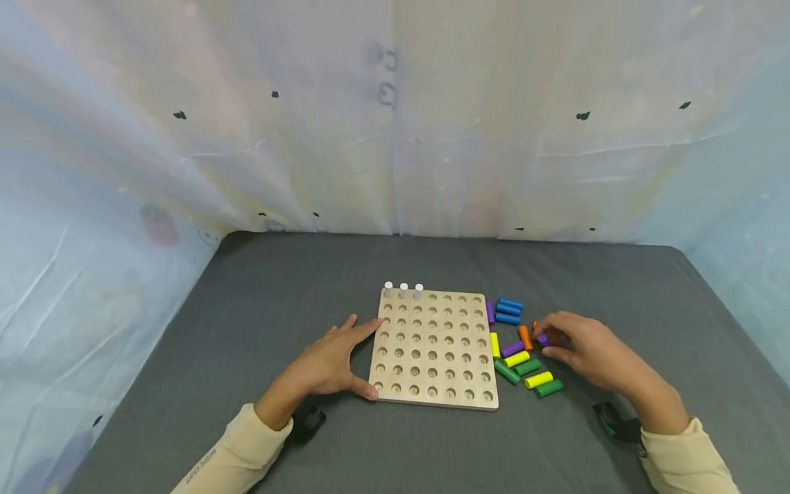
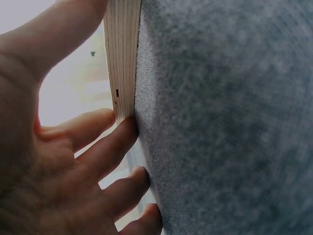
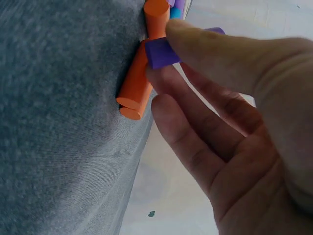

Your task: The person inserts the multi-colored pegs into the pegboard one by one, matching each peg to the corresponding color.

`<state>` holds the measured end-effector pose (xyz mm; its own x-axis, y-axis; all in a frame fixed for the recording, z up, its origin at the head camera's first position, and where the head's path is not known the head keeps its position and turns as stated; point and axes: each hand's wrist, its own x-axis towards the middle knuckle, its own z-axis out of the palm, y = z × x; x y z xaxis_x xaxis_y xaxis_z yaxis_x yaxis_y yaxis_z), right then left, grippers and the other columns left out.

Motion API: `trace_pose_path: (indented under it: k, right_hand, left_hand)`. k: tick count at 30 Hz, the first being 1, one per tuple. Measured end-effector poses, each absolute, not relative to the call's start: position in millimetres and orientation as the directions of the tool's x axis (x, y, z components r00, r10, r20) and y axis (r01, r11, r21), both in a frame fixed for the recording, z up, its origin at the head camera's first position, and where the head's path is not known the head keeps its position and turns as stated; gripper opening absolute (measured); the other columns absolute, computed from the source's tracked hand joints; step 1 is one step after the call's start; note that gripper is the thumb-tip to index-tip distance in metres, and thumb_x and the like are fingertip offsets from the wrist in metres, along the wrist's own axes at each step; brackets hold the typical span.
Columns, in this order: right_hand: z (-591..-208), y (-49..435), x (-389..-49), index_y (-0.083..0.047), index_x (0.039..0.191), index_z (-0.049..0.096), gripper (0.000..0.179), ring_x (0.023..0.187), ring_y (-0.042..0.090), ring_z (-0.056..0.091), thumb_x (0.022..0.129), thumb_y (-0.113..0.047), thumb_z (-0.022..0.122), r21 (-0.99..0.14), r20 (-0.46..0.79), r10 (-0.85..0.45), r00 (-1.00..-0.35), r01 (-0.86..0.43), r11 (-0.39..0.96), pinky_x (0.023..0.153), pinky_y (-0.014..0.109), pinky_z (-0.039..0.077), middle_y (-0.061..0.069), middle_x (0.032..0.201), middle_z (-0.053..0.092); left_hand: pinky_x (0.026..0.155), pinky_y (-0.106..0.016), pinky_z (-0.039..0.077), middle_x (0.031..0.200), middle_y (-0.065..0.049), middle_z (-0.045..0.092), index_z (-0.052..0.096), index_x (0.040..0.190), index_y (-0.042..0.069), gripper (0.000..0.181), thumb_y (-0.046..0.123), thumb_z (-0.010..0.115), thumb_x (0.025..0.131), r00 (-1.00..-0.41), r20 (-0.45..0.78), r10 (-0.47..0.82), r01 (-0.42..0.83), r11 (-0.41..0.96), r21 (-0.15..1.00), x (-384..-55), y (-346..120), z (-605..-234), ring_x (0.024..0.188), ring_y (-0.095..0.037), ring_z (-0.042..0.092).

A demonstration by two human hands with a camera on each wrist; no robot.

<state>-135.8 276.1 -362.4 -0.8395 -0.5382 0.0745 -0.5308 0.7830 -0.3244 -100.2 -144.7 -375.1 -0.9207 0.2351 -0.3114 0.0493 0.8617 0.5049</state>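
Observation:
A square light-wood board with rows of round holes lies flat on the dark cloth. Three white pegs stand upright in its far row, from the far left corner. My left hand is spread along the board's left side, thumb at the near corner and index fingertip on the edge; in the left wrist view its fingertips rest at the layered side. Between thumb and fingers, my right hand pinches a purple peg, right of the board. Orange pegs lie on the cloth just beyond those fingertips.
Right of the board lie loose pegs: blue ones at the back, yellow ones and green ones nearer, and other purple ones among them. A pale curtain hangs behind the dark table.

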Motion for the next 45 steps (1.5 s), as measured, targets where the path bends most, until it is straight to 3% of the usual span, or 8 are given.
trace_pose_path:
  k: [15,22,30,33,35,40,42,45]
  right_hand:
    - [-361.7,268.1,-137.6,-0.021,0.104,0.069,0.022,0.083,0.003,0.068,0.086,-0.012,0.077,-0.354,0.087,-0.534,-0.841,-0.527,0.772,0.072,0.03,0.058,-0.009,0.096,0.072]
    - [-356.8,267.6,-135.1,-0.019,0.111,0.069,0.024,0.083,0.004,0.067,0.088,-0.014,0.075,-0.353,0.071,-0.515,-0.854,-0.504,0.788,0.073,0.033,0.058,-0.01,0.096,0.072]
    - [-344.8,246.9,-137.5,-0.016,0.111,0.07,0.023,0.087,0.01,0.071,0.089,-0.017,0.075,-0.378,0.053,-0.484,-0.873,-0.467,0.8,0.077,0.039,0.059,-0.008,0.097,0.075]
    - [-339.4,235.8,-139.5,-0.016,0.113,0.07,0.024,0.085,0.008,0.07,0.09,-0.018,0.074,-0.375,0.079,-0.496,-0.865,-0.487,0.789,0.078,0.04,0.058,-0.008,0.097,0.075]
    - [-335.7,228.9,-141.4,-0.017,0.115,0.069,0.025,0.074,0.006,0.068,0.091,-0.02,0.073,-0.375,0.091,-0.503,-0.86,-0.497,0.782,0.074,0.038,0.057,-0.008,0.097,0.075]
    - [-332.7,213.9,-155.1,-0.019,0.118,0.068,0.026,0.08,0.008,0.07,0.092,-0.021,0.072,-0.423,0.149,-0.53,-0.835,-0.538,0.729,0.074,0.036,0.056,-0.006,0.102,0.075]
    - [-332.9,207.2,-162.1,-0.019,0.118,0.068,0.026,0.093,0.009,0.07,0.092,-0.022,0.072,-0.451,0.177,-0.546,-0.819,-0.56,0.695,0.078,0.038,0.058,-0.008,0.103,0.074]
    - [-330.8,195.7,-169.5,-0.02,0.117,0.068,0.025,0.094,0.007,0.07,0.093,-0.024,0.072,-0.487,0.199,-0.567,-0.799,-0.583,0.651,0.079,0.038,0.058,-0.01,0.103,0.074]
  left_hand:
    - [0.1,-0.083,0.024,0.166,-0.016,0.018,0.03,0.156,0.039,0.118,0.05,0.093,0.057,-0.919,-0.309,0.245,0.057,0.858,0.51,-99.7,-154.1,-372.8,0.146,-0.057,0.02]
    - [0.105,-0.077,0.028,0.166,-0.016,0.02,0.032,0.156,0.038,0.119,0.047,0.095,0.056,-0.921,-0.311,0.237,0.049,0.859,0.51,-99.7,-147.8,-375.0,0.146,-0.055,0.022]
    - [0.103,-0.08,0.027,0.165,-0.017,0.021,0.032,0.155,0.038,0.119,0.046,0.096,0.055,-0.923,-0.308,0.229,0.041,0.857,0.514,-99.9,-146.5,-376.0,0.146,-0.055,0.023]
    - [0.103,-0.079,0.027,0.165,-0.017,0.022,0.033,0.155,0.037,0.118,0.045,0.096,0.055,-0.925,-0.305,0.225,0.041,0.859,0.51,-98.8,-145.3,-375.9,0.146,-0.054,0.024]
    - [0.104,-0.079,0.027,0.165,-0.017,0.022,0.034,0.155,0.037,0.118,0.044,0.096,0.056,-0.926,-0.302,0.226,0.042,0.858,0.511,-98.4,-144.7,-375.6,0.146,-0.054,0.024]
    - [0.103,-0.078,0.028,0.165,-0.018,0.022,0.034,0.155,0.036,0.117,0.046,0.095,0.056,-0.927,-0.293,0.232,0.052,0.856,0.514,-98.7,-145.1,-375.9,0.146,-0.055,0.024]
    - [0.103,-0.078,0.029,0.165,-0.017,0.022,0.034,0.155,0.036,0.117,0.046,0.095,0.056,-0.928,-0.292,0.232,0.053,0.857,0.512,-98.9,-145.9,-376.2,0.146,-0.054,0.024]
    - [0.103,-0.078,0.029,0.165,-0.016,0.022,0.034,0.155,0.037,0.117,0.046,0.095,0.056,-0.927,-0.296,0.229,0.051,0.86,0.508,-98.9,-146.9,-376.6,0.147,-0.054,0.024]
